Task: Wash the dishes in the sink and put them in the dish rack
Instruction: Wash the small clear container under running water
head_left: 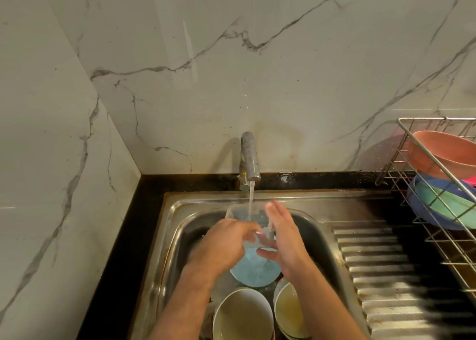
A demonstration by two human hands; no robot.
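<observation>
A clear plastic container (240,214) is held over the steel sink (175,226) under the running water from the tap (249,157). My left hand (226,242) grips its near left edge with curled fingers. My right hand (279,234) lies flat against its right side, fingers straight. Below them in the sink rest a blue plate (253,271) and two pale bowls (242,314) (287,311) holding murky water. The wire dish rack (438,185) stands at the right.
In the rack sit a pink bowl (445,154) and, below it, a green bowl (445,205) inside a blue one. A ribbed steel drainboard (381,275) lies between sink and rack. Marble walls close the back and left; a black counter edge (123,236) borders the sink.
</observation>
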